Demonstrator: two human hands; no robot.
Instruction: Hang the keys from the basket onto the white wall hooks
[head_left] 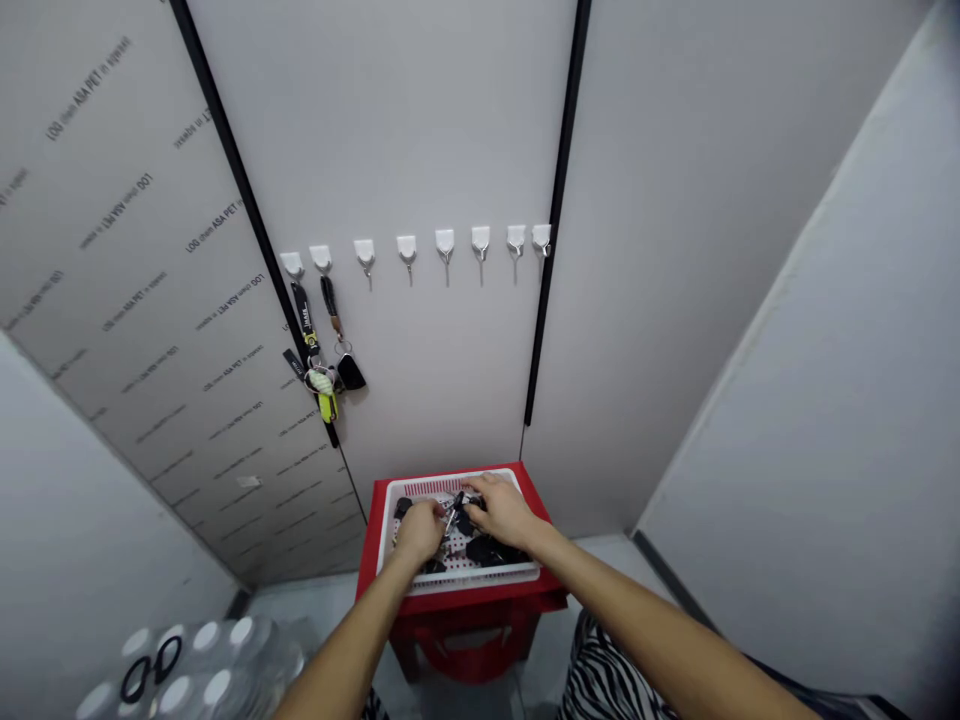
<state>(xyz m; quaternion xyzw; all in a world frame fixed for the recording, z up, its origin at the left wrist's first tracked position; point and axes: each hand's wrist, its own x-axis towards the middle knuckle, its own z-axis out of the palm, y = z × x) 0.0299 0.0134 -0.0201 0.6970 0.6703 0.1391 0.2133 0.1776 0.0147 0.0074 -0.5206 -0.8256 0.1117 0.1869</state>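
Note:
A white plastic basket (484, 576) with slotted sides holds several keychains, many of them black with metal parts. Inside it, my left hand (421, 530) is closed, with its fingertips on a keychain (452, 514) that has a silvery metal part and a black part. From the other side, my right hand (501, 510) curls its thumb and fingers around the black end of that same keychain. More dark keychains (491, 551) lie below my right hand. The fingertips of both hands are partly hidden among the pieces.
The basket sits on a red cloth-covered stand (536, 495) against a pale panel wall. A row of several white hooks (445, 242) runs along the wall. A yellow-green keychain (325, 395) and a black keychain (350, 372) hang at its left. Black-handled scissors (151, 668) lie on capped bottles (217, 690).

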